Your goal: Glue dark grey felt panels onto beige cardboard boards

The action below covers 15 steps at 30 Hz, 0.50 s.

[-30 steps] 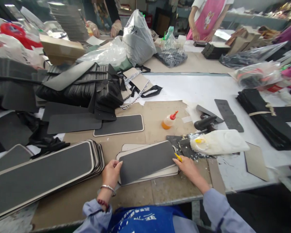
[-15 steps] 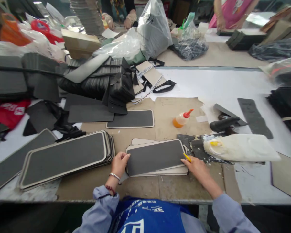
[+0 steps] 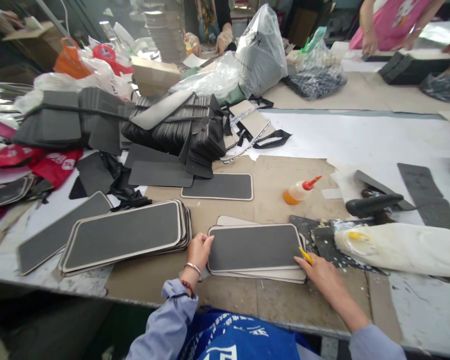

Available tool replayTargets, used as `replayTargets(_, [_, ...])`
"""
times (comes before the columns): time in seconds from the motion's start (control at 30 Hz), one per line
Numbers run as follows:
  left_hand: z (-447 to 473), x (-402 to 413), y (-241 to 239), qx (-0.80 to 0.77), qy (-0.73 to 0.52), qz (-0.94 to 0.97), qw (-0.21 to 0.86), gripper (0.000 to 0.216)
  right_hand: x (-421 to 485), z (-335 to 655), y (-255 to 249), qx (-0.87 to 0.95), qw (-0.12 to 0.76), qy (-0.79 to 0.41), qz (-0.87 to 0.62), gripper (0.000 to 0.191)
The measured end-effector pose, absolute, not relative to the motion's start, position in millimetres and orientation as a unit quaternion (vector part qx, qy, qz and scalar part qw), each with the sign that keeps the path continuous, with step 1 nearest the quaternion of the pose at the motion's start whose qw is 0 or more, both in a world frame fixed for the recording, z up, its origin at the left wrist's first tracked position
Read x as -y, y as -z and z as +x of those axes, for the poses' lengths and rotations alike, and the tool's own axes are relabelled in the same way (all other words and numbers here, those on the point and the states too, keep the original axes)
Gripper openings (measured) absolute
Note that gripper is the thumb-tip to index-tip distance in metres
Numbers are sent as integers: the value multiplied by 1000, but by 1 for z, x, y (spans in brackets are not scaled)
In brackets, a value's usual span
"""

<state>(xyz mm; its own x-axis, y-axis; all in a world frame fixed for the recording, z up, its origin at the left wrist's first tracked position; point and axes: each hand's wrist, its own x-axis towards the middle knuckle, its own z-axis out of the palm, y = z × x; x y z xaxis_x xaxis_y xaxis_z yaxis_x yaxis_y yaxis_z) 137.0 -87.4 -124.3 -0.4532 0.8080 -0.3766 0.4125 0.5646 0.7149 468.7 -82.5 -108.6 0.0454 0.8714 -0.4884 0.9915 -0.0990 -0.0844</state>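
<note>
A dark grey rounded panel with a cream border (image 3: 253, 247) lies on top of a small stack of like panels in front of me. My left hand (image 3: 198, 250) grips the panel's left end, fingers curled over its edge. My right hand (image 3: 318, 272) rests at the panel's right lower corner, closed on a thin yellow tool (image 3: 305, 255). A larger stack of finished panels (image 3: 125, 236) lies to the left of my left hand.
A single panel (image 3: 217, 186) lies further back. An orange glue bottle (image 3: 299, 190), a black tool (image 3: 373, 204) and a white plastic bag (image 3: 401, 247) lie to the right. Piles of black pieces (image 3: 180, 131) and bags crowd the far left. Other people's hands work at the far side.
The top panel has been squared onto its stack, from tilted to level. My hands stay at its two ends. The camera has turned left.
</note>
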Motion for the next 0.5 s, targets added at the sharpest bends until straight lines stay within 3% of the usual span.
replayTargets(0.3, [138, 88, 113, -829, -189, 418, 320, 32, 86, 458, 93, -616, 151, 215, 743, 33])
replayTargets(0.5, [143, 103, 112, -838, -214, 400, 304, 34, 86, 466, 91, -590, 99, 237, 766, 32])
